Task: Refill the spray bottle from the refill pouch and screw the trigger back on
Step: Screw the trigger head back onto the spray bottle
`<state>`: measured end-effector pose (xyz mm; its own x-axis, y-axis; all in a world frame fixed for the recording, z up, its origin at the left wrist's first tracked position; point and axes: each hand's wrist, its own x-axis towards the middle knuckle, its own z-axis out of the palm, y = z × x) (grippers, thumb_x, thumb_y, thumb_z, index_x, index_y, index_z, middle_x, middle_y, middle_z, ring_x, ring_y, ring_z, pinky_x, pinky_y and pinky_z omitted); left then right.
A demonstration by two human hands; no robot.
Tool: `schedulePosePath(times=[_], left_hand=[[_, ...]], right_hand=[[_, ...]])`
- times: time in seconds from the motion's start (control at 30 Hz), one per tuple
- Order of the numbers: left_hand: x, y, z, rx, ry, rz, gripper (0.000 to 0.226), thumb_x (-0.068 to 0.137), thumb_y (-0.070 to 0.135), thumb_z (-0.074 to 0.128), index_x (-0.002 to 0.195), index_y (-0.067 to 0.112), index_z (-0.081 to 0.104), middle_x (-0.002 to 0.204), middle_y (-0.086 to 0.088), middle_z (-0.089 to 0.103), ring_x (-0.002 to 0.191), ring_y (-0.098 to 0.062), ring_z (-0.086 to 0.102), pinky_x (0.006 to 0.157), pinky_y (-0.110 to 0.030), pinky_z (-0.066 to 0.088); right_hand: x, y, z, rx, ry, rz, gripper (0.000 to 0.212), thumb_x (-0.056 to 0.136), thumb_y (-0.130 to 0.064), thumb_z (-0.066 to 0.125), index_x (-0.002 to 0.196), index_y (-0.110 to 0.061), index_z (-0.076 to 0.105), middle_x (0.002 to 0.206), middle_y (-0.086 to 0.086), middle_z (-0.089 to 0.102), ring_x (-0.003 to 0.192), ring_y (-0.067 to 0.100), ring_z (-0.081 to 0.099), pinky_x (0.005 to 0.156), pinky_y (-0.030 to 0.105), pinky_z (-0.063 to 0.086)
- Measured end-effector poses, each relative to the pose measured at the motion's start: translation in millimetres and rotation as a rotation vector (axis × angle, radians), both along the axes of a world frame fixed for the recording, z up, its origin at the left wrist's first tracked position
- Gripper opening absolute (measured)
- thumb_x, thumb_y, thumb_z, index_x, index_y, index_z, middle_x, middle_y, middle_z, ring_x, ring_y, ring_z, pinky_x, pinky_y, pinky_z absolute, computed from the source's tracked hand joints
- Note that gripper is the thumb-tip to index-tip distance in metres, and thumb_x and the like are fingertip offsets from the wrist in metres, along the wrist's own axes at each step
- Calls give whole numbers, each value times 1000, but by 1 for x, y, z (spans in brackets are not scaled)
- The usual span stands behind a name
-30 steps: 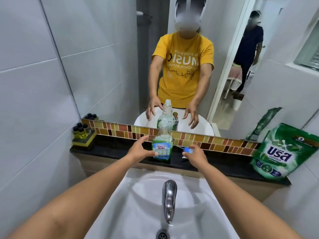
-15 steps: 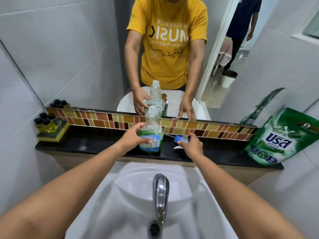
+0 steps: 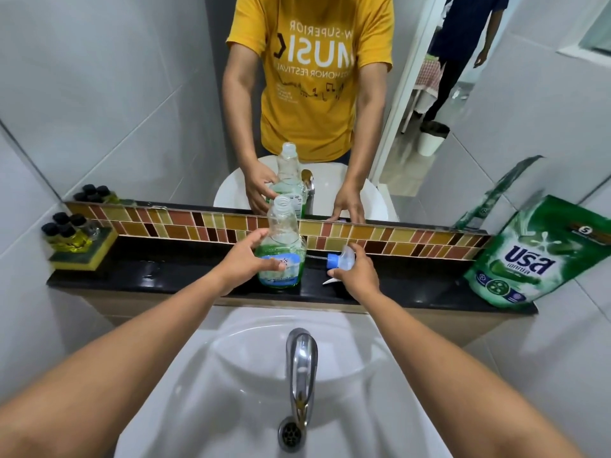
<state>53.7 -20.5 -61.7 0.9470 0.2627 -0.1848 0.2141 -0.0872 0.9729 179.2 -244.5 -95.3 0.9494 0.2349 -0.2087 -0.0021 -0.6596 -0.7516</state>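
Observation:
A clear spray bottle [image 3: 281, 246] with green liquid in its lower part stands upright on the black ledge [image 3: 165, 269], its neck open and without a trigger. My left hand [image 3: 246, 259] wraps around its left side. The trigger head [image 3: 339, 259], blue collar and white lever, lies on the ledge just right of the bottle, with my right hand [image 3: 358, 274] closed over it. The green refill pouch [image 3: 529, 252] leans against the wall at the ledge's far right, apart from both hands.
A white sink basin [image 3: 231, 375] with a chrome tap [image 3: 301, 361] lies below the ledge. Several small yellow bottles [image 3: 67, 231] sit on a sponge at the ledge's left end. A mirror above the tile strip reflects me and another person in a doorway.
My view has tilted down and moved closer. My left hand has closed around the bottle. My right hand has settled over the trigger head on the ledge.

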Motion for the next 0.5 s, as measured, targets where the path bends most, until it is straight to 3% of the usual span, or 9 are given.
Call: schedulePosePath(times=[0.17,0.27,0.37,0.5], left_hand=[[0,-5,4,62,-16,-44,69,70,10,87,130,22,56,118,1,72,106,-13,70,87,-29,57],[0,-7,11,103,-3,-72,62,72,7,86,125,21,58,113,0,74,102,-14,72,86,-32,58],[1,-8,17,173,23,-67,59,72,11,87,121,24,58,111,1,74,99,-15,73,90,-38,57],[1,-7,23,336,62,-46,61,62,32,91,113,37,58,109,7,73,100,-17,71,94,-44,56]], right_hand=[[-6,-8,12,186,35,7,70,80,-12,80,139,-23,44,143,7,48,106,18,50,66,16,42],[-8,-19,26,300,38,4,61,82,-6,77,134,-20,48,130,3,53,105,18,52,62,10,41],[-7,-33,47,395,-1,-6,61,80,-5,79,131,-23,52,130,4,53,110,24,57,81,28,56],[0,-56,79,455,-56,-5,61,80,-2,76,130,-28,53,133,4,50,113,32,61,90,44,58]])
